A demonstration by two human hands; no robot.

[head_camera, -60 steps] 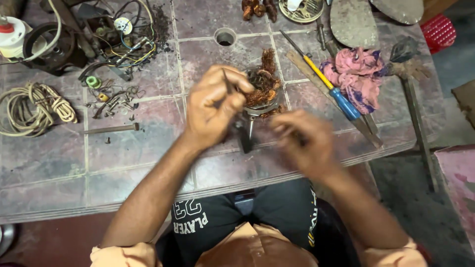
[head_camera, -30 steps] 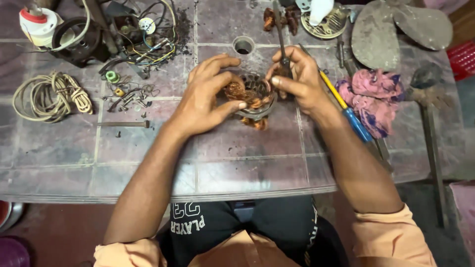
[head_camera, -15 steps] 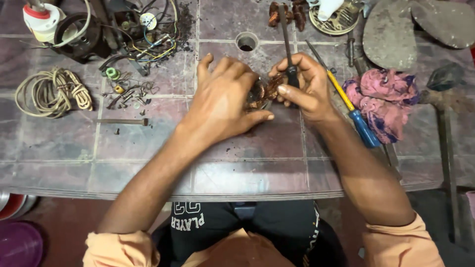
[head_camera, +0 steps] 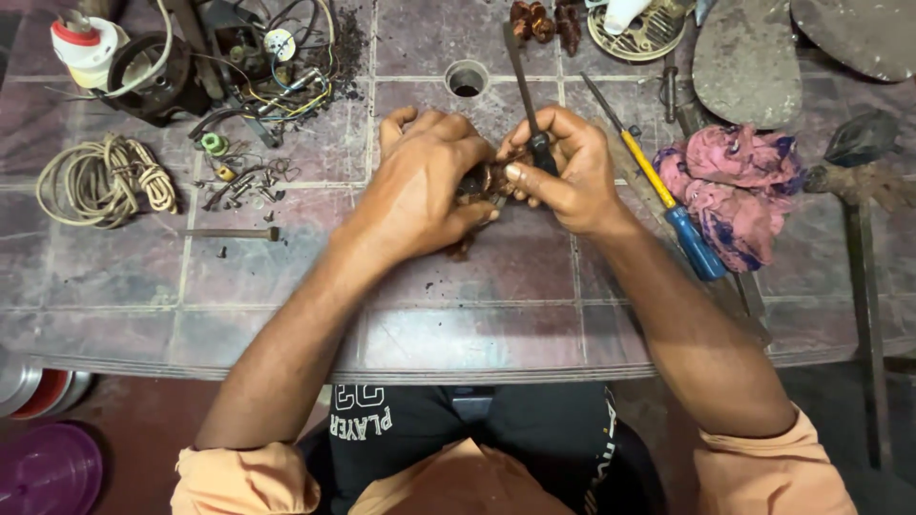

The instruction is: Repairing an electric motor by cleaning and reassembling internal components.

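Hands barely shifted: left hand [head_camera: 429,186] grip covers rusty copper coil [head_camera: 477,181]; right hand [head_camera: 563,172] grip pinches dark tool [head_camera: 530,95].

Left hand [head_camera: 425,186] cups a copper-wound coil [head_camera: 480,181] while right hand [head_camera: 563,172] holds a dark tool [head_camera: 525,91] against it.

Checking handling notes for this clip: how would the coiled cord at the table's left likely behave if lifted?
The coiled cord would probably go floppy: its loops lie loose and uneven. It looks light for its bulk, being thin strands. Nothing visibly ties it, so it may unravel and snag the small screws beside it.
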